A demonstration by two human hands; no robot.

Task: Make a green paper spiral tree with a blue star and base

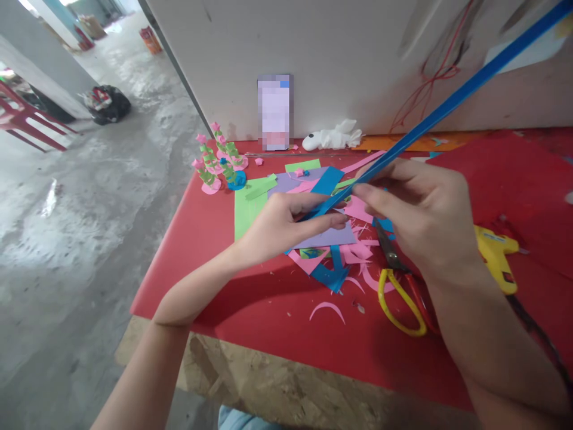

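A long blue paper strip [452, 104] runs from the upper right corner down to both hands over the red table [233, 310]. My left hand [286, 227] pinches the strip's lower end between thumb and fingers. My right hand [425, 209] is closed round the strip just above that, fingers pressed on it. Under the hands lie scraps of pink, purple [331, 237], green [248, 209] and blue paper.
Yellow-handled scissors [398, 292] lie beside my right wrist, a yellow glue gun [495, 254] further right. Small pink and green paper trees [219, 161] stand at the table's far left. A phone [274, 110] leans on the white wall, crumpled tissue [333, 137] beside it. Concrete floor lies left.
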